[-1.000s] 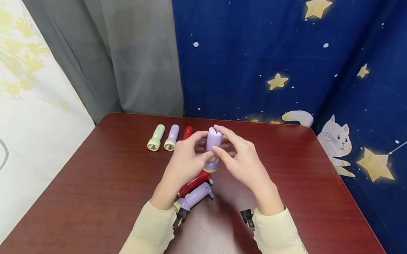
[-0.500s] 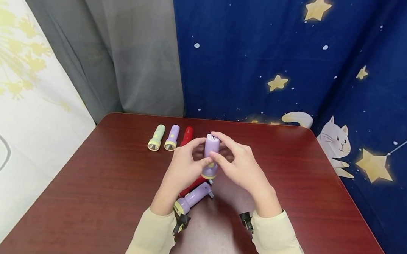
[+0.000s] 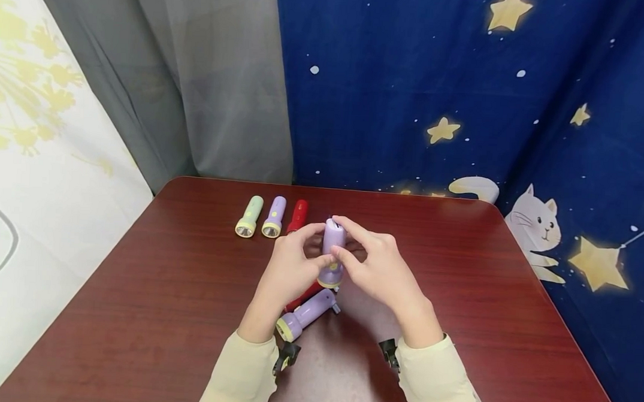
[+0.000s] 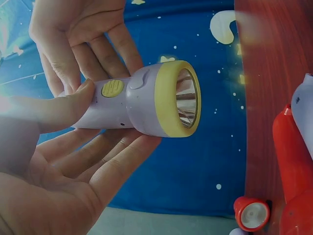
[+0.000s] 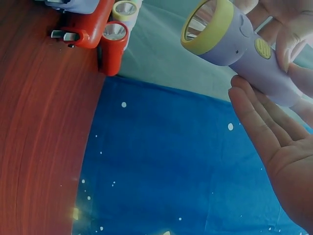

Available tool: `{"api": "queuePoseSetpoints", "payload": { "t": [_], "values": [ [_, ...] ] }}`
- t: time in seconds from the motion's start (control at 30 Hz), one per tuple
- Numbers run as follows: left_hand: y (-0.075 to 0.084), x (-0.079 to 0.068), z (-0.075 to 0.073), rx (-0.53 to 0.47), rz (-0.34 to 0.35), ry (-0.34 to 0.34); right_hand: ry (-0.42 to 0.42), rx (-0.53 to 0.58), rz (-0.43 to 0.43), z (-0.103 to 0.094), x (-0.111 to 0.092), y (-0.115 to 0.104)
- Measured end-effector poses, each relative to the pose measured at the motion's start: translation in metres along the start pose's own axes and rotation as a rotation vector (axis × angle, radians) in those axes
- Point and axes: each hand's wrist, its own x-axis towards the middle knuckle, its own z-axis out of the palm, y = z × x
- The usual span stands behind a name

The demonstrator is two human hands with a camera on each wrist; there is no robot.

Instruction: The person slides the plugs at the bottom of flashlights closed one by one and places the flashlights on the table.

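Note:
Both hands hold a light purple flashlight (image 3: 335, 234) with a yellow rim over the middle of the table, its lens end down and its tail up. The left hand (image 3: 289, 265) grips the body, thumb beside the yellow button (image 4: 112, 88) and fingers along the opposite side. From the other side the right hand (image 3: 382, 268) pinches it, thumb on the body and index finger at the tail end, where a dark slot shows. In the right wrist view, the lens (image 5: 201, 20) faces up and left. Some right fingers are hidden behind the flashlight in the head view.
Green (image 3: 249, 216), purple (image 3: 274, 216) and red (image 3: 298, 213) flashlights lie in a row at the back left. Nearer, a purple flashlight (image 3: 309, 311) with plug prongs out lies beside a red one (image 3: 303, 297), by the left forearm. Curtains hang behind the table (image 3: 484, 328).
Both hands have come slightly down and nearer the body with the flashlight. The grip looks much the same, and the flashlights on the table have not moved.

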Motion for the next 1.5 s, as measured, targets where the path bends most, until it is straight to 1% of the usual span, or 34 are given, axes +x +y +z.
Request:
{"api": "queuePoseSetpoints", "payload": {
  "t": [0.1,0.5,0.6,0.9,1.17,1.3,1.5],
  "values": [
    [-0.002,-0.001,0.000,0.001,-0.010,-0.001,0.006,-0.015,-0.002,0.001,-0.001,0.000],
    [-0.004,-0.001,0.001,-0.002,0.016,-0.010,0.006,-0.045,0.005,0.002,-0.004,-0.001],
    [-0.002,-0.001,0.000,-0.001,0.026,-0.012,0.016,-0.061,-0.016,0.001,-0.004,-0.002],
    [0.000,-0.005,-0.001,0.001,0.014,0.007,0.063,-0.103,-0.095,0.001,-0.005,-0.002],
    [-0.001,-0.006,-0.003,-0.008,0.023,0.045,0.145,-0.126,-0.187,0.007,-0.002,-0.002],
    [-0.001,-0.006,-0.002,-0.003,0.019,0.057,0.178,-0.112,-0.204,0.009,-0.002,-0.002],
    [-0.001,-0.006,-0.003,0.013,0.020,0.065,0.174,-0.088,-0.203,0.011,-0.002,-0.002]
  ]
}}
